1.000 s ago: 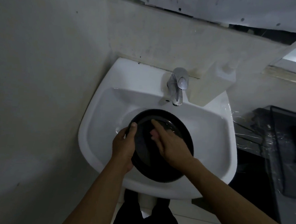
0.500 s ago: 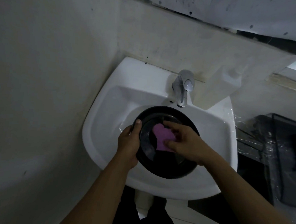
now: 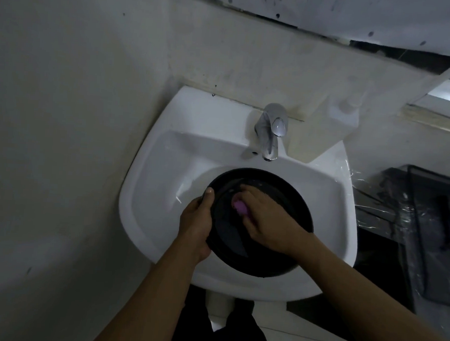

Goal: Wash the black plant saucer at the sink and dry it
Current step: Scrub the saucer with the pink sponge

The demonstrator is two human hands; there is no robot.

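Note:
The round black plant saucer [image 3: 274,255] sits in the white sink [image 3: 163,172], below the chrome tap [image 3: 271,131]. My left hand [image 3: 195,226] grips the saucer's left rim, thumb over the edge. My right hand [image 3: 265,220] lies inside the saucer and holds a small purple sponge [image 3: 240,207] pressed against the inner surface; most of the sponge is hidden under the fingers. No water stream shows at the tap.
A pale soap dispenser [image 3: 326,129] stands on the sink's back right corner. A wall [image 3: 62,134] closes off the left side. To the right is a dark wire rack wrapped in plastic film [image 3: 413,221]. Tiled floor [image 3: 301,330] shows below the sink.
The right hand first rubbed the saucer with no sponge showing, then the purple sponge appeared in it. It has since moved left inside the saucer, the fingers now covering most of the sponge.

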